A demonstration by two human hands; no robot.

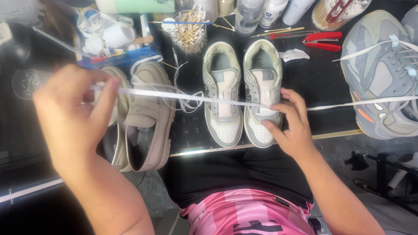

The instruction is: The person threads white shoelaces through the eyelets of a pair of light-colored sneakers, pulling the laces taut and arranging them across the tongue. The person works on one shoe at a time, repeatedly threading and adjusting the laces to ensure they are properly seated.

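Stretching: a flat white shoelace (209, 99) is held taut between both hands, above the black surface (322, 82).
Left hand: the left hand (74, 115) is raised close to the camera, its thumb and fingers pinched together on one end of the lace.
Right hand: the right hand (289, 124) is closed on the lace further along, the lace being gripped between thumb and fingers just over the nearer shoe of the pair.
Lace beyond the right hand: the lace is carried on past the right hand toward the grey running shoe (383, 74), which is set on the surface well to that hand's outer side.
Between the hands: a pair of grey and cream sneakers (241, 93) is placed side by side, toes toward the person, unlaced, directly under the lace.
Beside the left hand: a pair of beige strap shoes (146, 115) is laid just beside and partly behind the left hand, with loose white laces (183, 93) lying against it.
Beyond the hands: a clear jar of cotton swabs (189, 30), several bottles (257, 13) and red-handled scissors (324, 41) are ranged at the far edge.
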